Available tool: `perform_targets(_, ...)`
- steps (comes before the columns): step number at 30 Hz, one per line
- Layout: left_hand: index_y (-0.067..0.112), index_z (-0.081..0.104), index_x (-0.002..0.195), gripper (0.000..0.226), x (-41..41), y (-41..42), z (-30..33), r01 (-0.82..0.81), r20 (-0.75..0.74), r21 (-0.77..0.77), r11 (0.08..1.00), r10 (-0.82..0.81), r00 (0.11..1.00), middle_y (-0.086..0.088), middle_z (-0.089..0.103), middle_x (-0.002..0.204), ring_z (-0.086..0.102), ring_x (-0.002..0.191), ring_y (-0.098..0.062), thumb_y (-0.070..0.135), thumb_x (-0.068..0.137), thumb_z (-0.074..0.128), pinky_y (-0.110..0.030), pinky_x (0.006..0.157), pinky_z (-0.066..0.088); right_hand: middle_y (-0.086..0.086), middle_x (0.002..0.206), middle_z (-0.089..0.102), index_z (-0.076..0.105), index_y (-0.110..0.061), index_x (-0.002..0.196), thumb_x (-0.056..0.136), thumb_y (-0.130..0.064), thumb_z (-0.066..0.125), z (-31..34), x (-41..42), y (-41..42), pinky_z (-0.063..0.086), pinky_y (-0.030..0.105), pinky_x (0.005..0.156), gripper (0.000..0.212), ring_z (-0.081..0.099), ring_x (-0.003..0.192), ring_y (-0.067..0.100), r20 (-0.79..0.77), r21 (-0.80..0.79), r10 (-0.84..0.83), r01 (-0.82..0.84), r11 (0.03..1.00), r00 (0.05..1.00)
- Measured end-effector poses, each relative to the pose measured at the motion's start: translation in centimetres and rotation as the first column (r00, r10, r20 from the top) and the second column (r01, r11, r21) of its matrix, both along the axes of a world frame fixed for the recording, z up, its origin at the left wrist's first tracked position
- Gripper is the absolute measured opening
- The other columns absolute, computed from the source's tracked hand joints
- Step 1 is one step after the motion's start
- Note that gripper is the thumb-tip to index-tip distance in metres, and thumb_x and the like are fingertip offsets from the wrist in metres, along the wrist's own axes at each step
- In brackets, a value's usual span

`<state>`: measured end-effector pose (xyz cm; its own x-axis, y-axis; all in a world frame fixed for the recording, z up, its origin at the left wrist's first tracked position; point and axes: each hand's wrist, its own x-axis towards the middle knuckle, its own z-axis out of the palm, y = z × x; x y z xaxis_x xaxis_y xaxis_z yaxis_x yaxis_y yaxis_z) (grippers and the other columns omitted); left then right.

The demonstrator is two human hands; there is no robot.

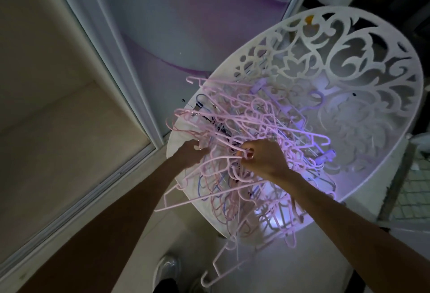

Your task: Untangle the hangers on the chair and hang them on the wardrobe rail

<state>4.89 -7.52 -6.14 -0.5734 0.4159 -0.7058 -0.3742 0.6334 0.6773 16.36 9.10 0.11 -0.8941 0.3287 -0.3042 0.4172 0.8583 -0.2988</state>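
A tangled heap of thin pink hangers (251, 129), with a few purple and blue ones mixed in, fills the seat of a white chair (363, 88) with a cut-out floral back. My right hand (263, 157) is in the middle of the heap, its fingers pinched shut on a pink hanger's wire. My left hand (193, 152) is at the heap's left edge, fingers curled around pink hanger wires. Some hangers (223, 267) spill over the seat's front edge and dangle toward the floor. No wardrobe rail is in view.
A sliding wardrobe door (176, 20) with a pale frame stands behind and left of the chair; its floor track (97, 183) runs diagonally at the left. My shoe (167, 269) shows on the light floor below the chair. Dark clutter sits at the right edge.
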Motion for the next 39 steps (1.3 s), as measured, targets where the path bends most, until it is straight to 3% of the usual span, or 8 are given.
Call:
perform_targets(6, 0.014, 0.064, 0.087, 0.012, -0.3, -0.8, -1.7, -0.104, -0.213, -0.009, 0.995, 0.1, 0.972, 0.006, 0.065, 0.068, 0.064, 0.065, -0.016, 0.024, 0.089, 0.059, -0.03, 0.071, 0.053, 0.003, 0.073, 0.067, 0.067, -0.023, 0.079, 0.072, -0.024, 0.067, -0.3, -0.1, -0.4, 0.04, 0.028, 0.071, 0.007, 0.064, 0.079, 0.023, 0.036, -0.009, -0.015, 0.015, 1.0, 0.999)
perform_targets(9, 0.015, 0.06, 0.069, 0.019, -0.9, -0.4, -1.6, -0.216, -0.151, 0.114, 0.97, 0.231, 0.961, 0.01, 0.064, 0.053, 0.06, 0.044, -0.003, 0.015, 0.088, 0.064, -0.013, 0.047, 0.049, 0.002, 0.078, 0.065, 0.063, -0.027, 0.08, 0.074, -0.023, 0.066, 0.1, -0.3, -1.4, 0.042, 0.033, 0.085, 0.008, 0.063, 0.088, 0.024, 0.095, -0.04, -0.08, 0.084, 0.996, 0.992)
perform_targets(16, 0.005, 0.062, 0.078, 0.017, -1.5, 0.3, -1.9, -0.303, -0.045, 0.046, 0.952, 0.305, 0.951, 0.004, 0.064, 0.045, 0.062, 0.045, -0.008, 0.004, 0.092, 0.052, -0.02, 0.05, 0.051, 0.003, 0.079, 0.069, 0.068, -0.021, 0.078, 0.07, -0.025, 0.059, 0.9, 0.6, -1.1, 0.046, 0.029, 0.078, 0.013, 0.064, 0.088, 0.023, 0.023, -0.061, -0.281, 0.282, 0.958, 0.96)
perform_targets(21, -0.003, 0.06, 0.115, 0.053, -1.5, 0.3, -0.3, 0.129, -0.228, -0.236, 0.963, -0.184, 0.956, -0.02, 0.063, 0.115, 0.058, 0.108, -0.032, 0.039, 0.1, 0.03, -0.038, 0.096, 0.043, 0.005, 0.058, 0.064, 0.073, -0.022, 0.074, 0.066, -0.022, 0.056, 0.7, -0.1, -0.2, 0.045, 0.028, 0.06, 0.019, 0.061, 0.06, 0.026, -0.24, -0.077, -0.048, 0.03, 0.997, 0.969)
perform_targets(26, 0.008, 0.067, 0.103, 0.059, -2.1, -2.9, 1.7, 0.478, -0.18, -0.254, 0.841, -0.527, 0.831, -0.003, 0.067, 0.092, 0.063, 0.084, -0.017, 0.051, 0.097, 0.027, -0.031, 0.091, 0.047, 0.007, 0.07, 0.072, 0.077, -0.025, 0.09, 0.071, -0.029, 0.06, -0.2, -0.5, 0.5, 0.039, 0.042, 0.092, 0.026, 0.066, 0.077, 0.028, -0.252, -0.064, -0.076, 0.062, 0.996, 0.965)
perform_targets(29, 0.028, 0.062, 0.088, 0.024, -2.5, -5.2, 3.4, 0.571, -0.277, -0.099, 0.815, -0.574, 0.771, 0.006, 0.07, 0.076, 0.062, 0.061, 0.002, 0.027, 0.099, 0.041, -0.02, 0.065, 0.05, 0.007, 0.087, 0.075, 0.074, -0.023, 0.101, 0.08, -0.022, 0.07, 0.3, -0.7, 1.5, 0.044, 0.032, 0.081, 0.022, 0.067, 0.086, 0.016, -0.144, -0.263, -0.146, 0.104, 0.959, 0.979)
perform_targets(33, 0.036, 0.056, 0.091, 0.021, -2.7, -7.0, 7.0, 0.484, -0.313, 0.07, 0.873, -0.441, 0.841, 0.007, 0.067, 0.06, 0.065, 0.056, 0.0, 0.022, 0.099, 0.041, -0.019, 0.063, 0.056, 0.012, 0.082, 0.068, 0.071, 0.0, 0.105, 0.082, -0.009, 0.07, 2.6, -1.6, 1.4, 0.037, 0.011, 0.061, 0.025, 0.054, 0.073, -0.002, -0.047, -0.451, -0.103, 0.071, 0.89, 0.994)
perform_targets(39, 0.031, 0.06, 0.088, 0.027, -3.2, -12.6, 14.6, 0.464, -0.3, 0.054, 0.884, -0.429, 0.852, 0.014, 0.065, 0.053, 0.059, 0.05, 0.004, 0.009, 0.095, 0.047, -0.01, 0.056, 0.048, 0.007, 0.082, 0.072, 0.075, -0.011, 0.097, 0.084, -0.023, 0.069, 10.7, -2.8, -0.6, 0.043, 0.019, 0.066, 0.018, 0.056, 0.071, -0.004, -0.077, -0.398, 0.091, -0.115, 0.91, 0.993)
